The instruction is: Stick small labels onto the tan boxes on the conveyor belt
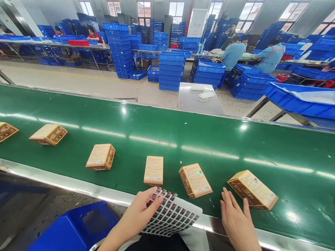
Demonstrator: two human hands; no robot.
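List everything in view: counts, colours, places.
Conveyor belt: one, green, middle
Printed cartons: six, cream and brown, on the belt
Sticker sheet: one, white with red and black, belt's near edge
Metal table: one, silver, beyond the belt
Plastic item: one, blue, lower left
Crates: many, mostly blue, background
Workers: several, mostly red or blue tops, background
Whiteboard: one, white, back
Windows: several, bright, back wall
Left hand: one, bare, gripping sheet
Right hand: one, bare, near rightmost carton
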